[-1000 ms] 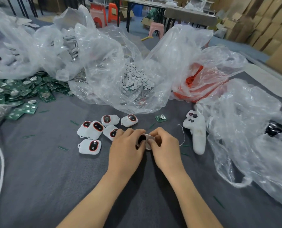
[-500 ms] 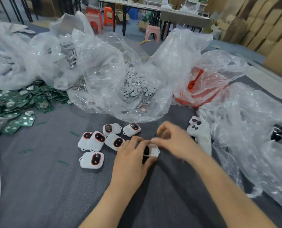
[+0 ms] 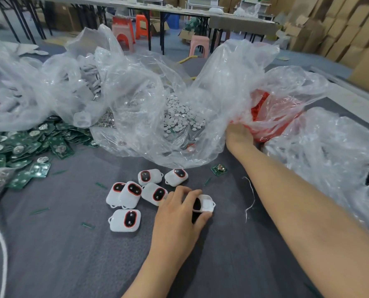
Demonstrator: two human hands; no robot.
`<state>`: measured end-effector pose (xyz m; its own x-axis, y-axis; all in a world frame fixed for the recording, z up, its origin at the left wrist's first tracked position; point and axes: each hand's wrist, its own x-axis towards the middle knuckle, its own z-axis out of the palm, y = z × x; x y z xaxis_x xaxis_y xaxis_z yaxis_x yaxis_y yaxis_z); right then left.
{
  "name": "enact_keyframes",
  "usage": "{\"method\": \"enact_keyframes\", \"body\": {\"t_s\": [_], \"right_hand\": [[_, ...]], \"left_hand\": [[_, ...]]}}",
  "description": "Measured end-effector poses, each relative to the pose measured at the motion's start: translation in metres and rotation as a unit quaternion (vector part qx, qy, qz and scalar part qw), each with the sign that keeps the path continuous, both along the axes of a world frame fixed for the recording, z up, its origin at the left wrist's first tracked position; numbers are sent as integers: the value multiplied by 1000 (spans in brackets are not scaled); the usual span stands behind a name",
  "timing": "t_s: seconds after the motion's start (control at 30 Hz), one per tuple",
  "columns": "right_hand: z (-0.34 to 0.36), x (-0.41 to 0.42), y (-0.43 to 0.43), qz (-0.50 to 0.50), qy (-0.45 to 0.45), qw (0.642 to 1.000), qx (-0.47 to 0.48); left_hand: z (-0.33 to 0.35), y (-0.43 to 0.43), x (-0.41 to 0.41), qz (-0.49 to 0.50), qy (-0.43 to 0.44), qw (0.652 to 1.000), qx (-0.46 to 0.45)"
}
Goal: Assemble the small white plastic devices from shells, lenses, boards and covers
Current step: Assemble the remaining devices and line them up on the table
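Note:
My left hand (image 3: 179, 214) rests on the grey table, gripping a white shell (image 3: 205, 203) with a dark opening between thumb and fingers. My right hand (image 3: 239, 134) reaches far forward into a clear plastic bag of red parts (image 3: 271, 112); its fingers are buried in the plastic and hidden. Several assembled white devices with red-ringed dark lenses (image 3: 134, 193) lie just left of my left hand. A single green board (image 3: 218, 169) lies beside my right forearm. A heap of green boards (image 3: 22, 145) sits at the far left.
A clear bag of small white round discs (image 3: 179, 117) lies open ahead. More crumpled clear bags (image 3: 330, 151) fill the right and back left. A loose white thread (image 3: 251, 198) and a thick white cord (image 3: 0, 244) lie on the grey cloth.
My right hand has left the shell and stretched forward into the bag of red parts. My left hand keeps hold of the shell on the table.

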<state>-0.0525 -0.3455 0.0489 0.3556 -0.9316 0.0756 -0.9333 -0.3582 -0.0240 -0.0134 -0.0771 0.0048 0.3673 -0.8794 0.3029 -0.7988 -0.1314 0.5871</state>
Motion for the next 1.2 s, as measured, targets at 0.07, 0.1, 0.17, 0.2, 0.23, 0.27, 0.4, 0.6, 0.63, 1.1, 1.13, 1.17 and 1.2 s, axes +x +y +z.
{"method": "enact_keyframes", "body": {"t_s": [0.07, 0.1, 0.17, 0.2, 0.23, 0.27, 0.4, 0.6, 0.63, 1.1, 1.13, 1.17, 1.2], "right_hand": [[-2, 0, -3, 17, 16, 1000, -3], [-2, -1, -5, 27, 22, 999, -2], [2, -4, -7, 50, 37, 998, 3], [4, -4, -6, 64, 47, 997, -1], [5, -4, -5, 75, 62, 995, -10], [4, -4, -3, 85, 77, 993, -21], [-6, -7, 1, 116, 131, 983, -59], [27, -22, 39, 80, -93, 988, -90], [34, -30, 53, 88, -161, 978, -95], [-14, -82, 204, 55, -695, 641, 321], [-15, -82, 205, 61, -689, 649, 316], [-16, -81, 206, 67, -680, 661, 310], [-17, -80, 207, 74, -670, 673, 304]], "left_hand": [[1, 0, 0, 0, 2, 1000, -2], [1, 0, 0, 1, 3, 1000, -2], [1, 0, 0, 1, 1, 1000, 0], [1, 0, 0, 2, 0, 1000, 0], [0, 0, 0, 3, 1, 1000, 0], [0, 0, 0, 3, 2, 1000, 2], [0, 1, 0, -4, 16, 1000, 9], [1, 1, 3, -2, 62, 998, -1], [1, 2, 3, 3, 79, 997, -9], [14, 10, -2, -20, 364, 908, -208], [13, 10, -2, -20, 380, 900, -212], [13, 9, -2, -18, 388, 897, -214], [13, 8, -3, -16, 389, 896, -213]]}}
